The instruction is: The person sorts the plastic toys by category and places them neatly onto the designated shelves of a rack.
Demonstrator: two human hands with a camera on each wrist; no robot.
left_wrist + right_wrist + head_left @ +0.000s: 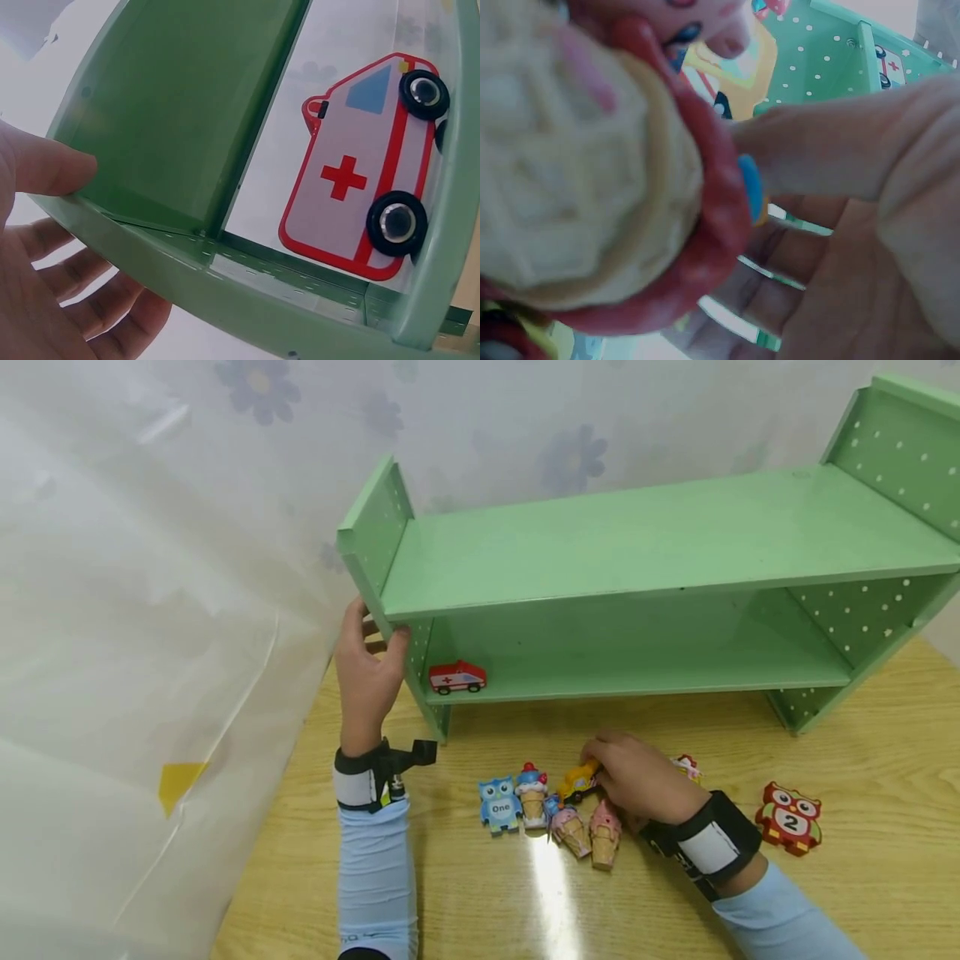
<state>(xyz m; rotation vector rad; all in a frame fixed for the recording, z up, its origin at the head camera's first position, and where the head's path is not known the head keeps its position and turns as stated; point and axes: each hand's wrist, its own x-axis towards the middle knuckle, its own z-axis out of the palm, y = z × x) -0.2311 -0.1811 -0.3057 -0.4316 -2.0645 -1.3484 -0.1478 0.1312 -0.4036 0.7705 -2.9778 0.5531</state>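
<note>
My left hand (pixel 367 681) grips the left side panel of a green shelf (pixel 637 547), thumb on the front side and fingers behind. Just inside that panel, a red and white toy ambulance (pixel 457 677) stands on the lower board; the left wrist view shows the ambulance (pixel 337 180) close up. Over the table, my right hand (pixel 648 781) pinches a yellow toy vehicle (pixel 576 782), its fingertips partly hidden. A pink ice-cream cone toy (pixel 604 843) lies beside that hand. Close to the right wrist camera, a waffle cone (pixel 570 165) covers part of the view.
Left of the right hand lie a blue owl marked One (pixel 500 806), an ice-cream toy with a cherry (pixel 532 797) and another cone (pixel 572 832). A red owl marked 2 (pixel 790 818) lies farther right. Patterned sheeting (pixel 480 418) hangs behind the shelf.
</note>
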